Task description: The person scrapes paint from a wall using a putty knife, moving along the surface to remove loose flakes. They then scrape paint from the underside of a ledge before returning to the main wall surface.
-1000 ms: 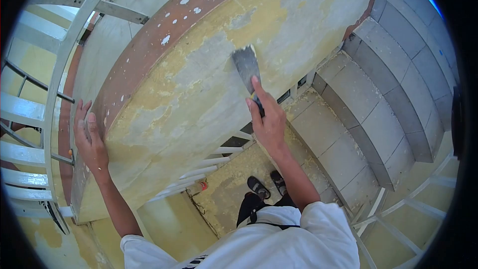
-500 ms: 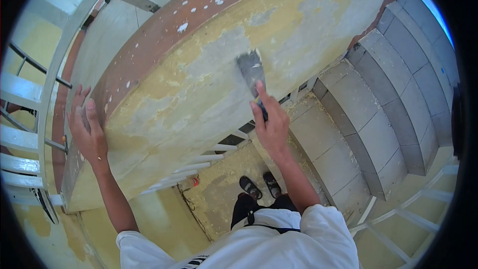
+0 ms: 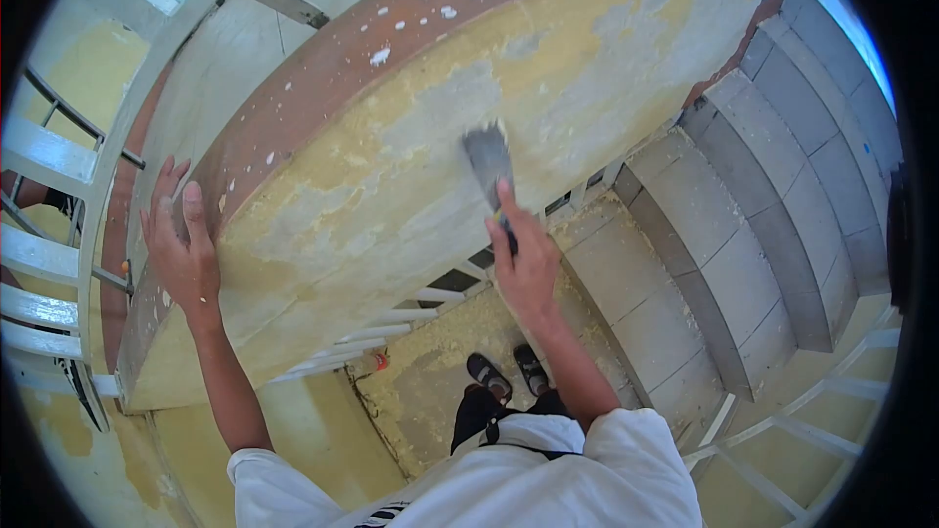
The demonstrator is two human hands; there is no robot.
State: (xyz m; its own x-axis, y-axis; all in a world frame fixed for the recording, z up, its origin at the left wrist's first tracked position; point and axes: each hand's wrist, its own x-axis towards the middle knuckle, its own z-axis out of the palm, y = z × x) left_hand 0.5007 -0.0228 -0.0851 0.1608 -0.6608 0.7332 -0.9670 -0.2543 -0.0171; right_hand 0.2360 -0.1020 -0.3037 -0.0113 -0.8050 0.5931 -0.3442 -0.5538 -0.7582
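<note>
My right hand (image 3: 526, 259) is wrapped round the handle of a scraper (image 3: 487, 161), whose wide grey blade lies against the curved wall (image 3: 342, 264). Yellow paint on that wall is patchy, with grey-white areas showing through. My left hand (image 3: 183, 240) rests with its fingers apart on the brown top edge (image 3: 264, 127) at the wall's left end, holding nothing. White spots dot this brown edge.
Tiled stairs (image 3: 704, 235) curve up on the right, strewn with flakes. White railings stand at the left (image 3: 44, 254) and lower right (image 3: 782, 430). My feet in sandals (image 3: 489, 374) are on the flake-covered floor (image 3: 421, 401). Part of another person's leg shows at the far left.
The scraper and my right hand have moved slightly down along the wall. My left hand stays on the edge. The whole view has shifted a little.
</note>
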